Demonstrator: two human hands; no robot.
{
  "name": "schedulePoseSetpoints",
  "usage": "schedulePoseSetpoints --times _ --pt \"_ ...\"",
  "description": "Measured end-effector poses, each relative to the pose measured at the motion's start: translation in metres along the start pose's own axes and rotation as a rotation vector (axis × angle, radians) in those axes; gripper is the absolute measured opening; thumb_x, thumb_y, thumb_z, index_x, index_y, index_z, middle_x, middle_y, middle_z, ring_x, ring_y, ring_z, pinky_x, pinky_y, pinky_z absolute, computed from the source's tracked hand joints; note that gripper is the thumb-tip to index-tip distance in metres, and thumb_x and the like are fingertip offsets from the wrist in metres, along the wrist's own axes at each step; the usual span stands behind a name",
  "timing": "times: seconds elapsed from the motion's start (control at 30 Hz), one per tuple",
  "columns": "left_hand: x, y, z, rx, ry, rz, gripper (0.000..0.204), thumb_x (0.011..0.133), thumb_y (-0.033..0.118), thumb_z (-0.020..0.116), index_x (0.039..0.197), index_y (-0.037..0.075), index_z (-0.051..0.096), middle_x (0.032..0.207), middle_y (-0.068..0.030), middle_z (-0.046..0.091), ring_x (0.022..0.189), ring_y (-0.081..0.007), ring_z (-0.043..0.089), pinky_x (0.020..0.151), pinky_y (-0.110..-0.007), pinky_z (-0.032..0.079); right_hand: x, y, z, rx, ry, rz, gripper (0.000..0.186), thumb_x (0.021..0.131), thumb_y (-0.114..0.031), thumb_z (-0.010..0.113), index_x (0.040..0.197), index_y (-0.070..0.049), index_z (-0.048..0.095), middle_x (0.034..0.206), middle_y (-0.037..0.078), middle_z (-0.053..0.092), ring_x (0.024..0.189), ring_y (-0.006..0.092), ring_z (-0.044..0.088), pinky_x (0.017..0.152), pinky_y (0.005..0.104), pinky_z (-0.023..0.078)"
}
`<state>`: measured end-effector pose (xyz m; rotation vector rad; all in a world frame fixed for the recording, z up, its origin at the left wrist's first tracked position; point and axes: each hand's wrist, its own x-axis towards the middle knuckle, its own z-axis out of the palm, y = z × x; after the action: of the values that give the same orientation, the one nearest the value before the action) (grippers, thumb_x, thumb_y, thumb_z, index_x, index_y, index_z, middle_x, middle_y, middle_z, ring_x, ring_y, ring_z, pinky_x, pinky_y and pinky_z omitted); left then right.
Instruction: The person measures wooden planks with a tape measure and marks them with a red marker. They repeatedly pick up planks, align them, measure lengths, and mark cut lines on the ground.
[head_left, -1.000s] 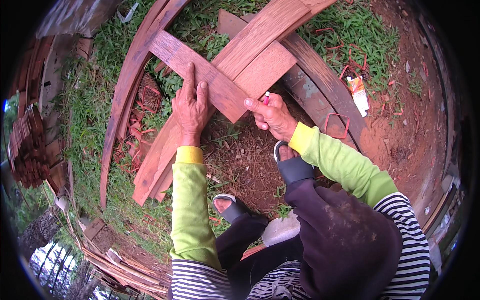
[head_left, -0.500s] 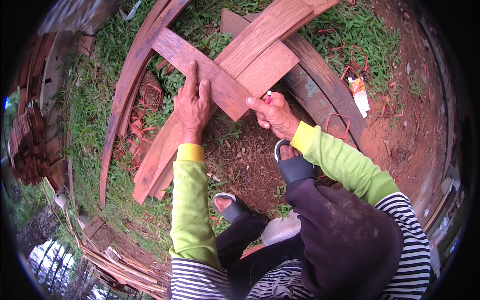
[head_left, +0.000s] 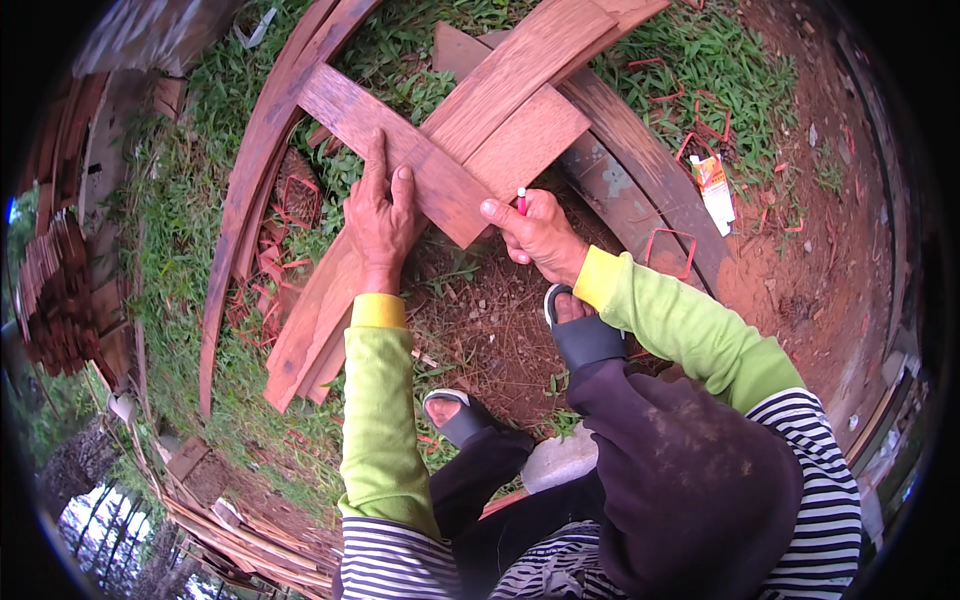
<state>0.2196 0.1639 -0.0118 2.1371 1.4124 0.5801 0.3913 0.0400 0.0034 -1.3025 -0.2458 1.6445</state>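
My left hand (head_left: 383,217) lies flat with spread fingers on a reddish-brown wooden plank (head_left: 340,110) that runs diagonally across other boards. My right hand (head_left: 538,232) is closed around a thin red and white marker (head_left: 521,200), held upright at the plank's lower end. A wider crossing plank (head_left: 520,70) slants up to the right beneath it. Long curved wooden strips (head_left: 240,230) lie under both on the grass.
I squat on bare dirt, both feet in dark sandals (head_left: 583,338). Red wire loops (head_left: 672,250) and a small orange and white packet (head_left: 712,185) lie on the ground at right. Stacked wood (head_left: 60,300) sits at far left.
My left hand has slid slightly up the plank. My right hand with the marker has stayed at the plank's end.
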Motion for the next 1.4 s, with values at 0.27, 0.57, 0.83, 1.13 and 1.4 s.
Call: schedulePoseSetpoints --times 0.27,0.57,0.83,1.13,1.4 --pt "-0.002 0.003 -0.002 0.128 -0.040 0.024 0.089 0.076 0.056 0.072 0.147 0.013 0.041 0.083 -0.0113 0.064 0.074 -0.0250 0.058 0.071 -0.038 0.046 0.000 0.005 0.001 -0.008 0.017 -0.013 0.034 0.088 -0.030 0.072 0.070 -0.008 0.053 0.056 -0.005 0.043 0.041 0.0046 0.038 0.034 0.0250 0.029" --pt "0.000 0.015 -0.007 0.072 -0.107 -0.026 0.106 0.065 0.063 0.077 0.148 0.010 0.038 0.075 -0.0104 0.060 0.075 -0.0253 0.059 0.073 -0.040 0.048 0.003 0.007 0.001 -0.023 0.048 0.000 0.036 0.088 -0.028 0.072 0.066 -0.010 0.050 0.054 -0.005 0.042 0.041 0.0048 0.038 0.034 0.0255 0.028" --pt "0.001 0.014 -0.008 0.095 -0.024 0.039 0.107 0.063 0.058 0.081 0.148 0.010 0.038 0.080 -0.0122 0.062 0.071 -0.0256 0.059 0.067 -0.038 0.048 0.001 0.003 0.001 -0.091 -0.005 0.048 0.031 0.092 -0.030 0.067 0.077 -0.009 0.051 0.053 -0.008 0.037 0.042 0.0017 0.032 0.036 0.0210 0.028" --pt "-0.001 0.008 -0.006 0.031 -0.035 -0.008 0.106 0.063 0.067 0.076 0.148 0.014 0.040 0.090 -0.0114 0.066 0.083 -0.0282 0.063 0.079 -0.040 0.044 -0.008 -0.018 -0.020 -0.354 -0.109 0.138 0.042 0.095 -0.041 0.061 0.091 0.000 0.057 0.067 0.001 0.052 0.042 0.0015 0.032 0.037 0.0201 0.029" --pt "-0.001 0.011 -0.011 0.101 -0.092 -0.012 0.106 0.068 0.071 0.069 0.151 0.016 0.032 0.095 -0.0103 0.066 0.090 -0.0284 0.061 0.083 -0.041 0.043 -0.014 -0.076 -0.011 -0.277 0.016 -0.496 0.044 0.104 -0.037 0.036 0.095 0.001 0.057 0.070 0.004 0.053 0.057 0.0083 0.047 0.054 0.0231 0.043"
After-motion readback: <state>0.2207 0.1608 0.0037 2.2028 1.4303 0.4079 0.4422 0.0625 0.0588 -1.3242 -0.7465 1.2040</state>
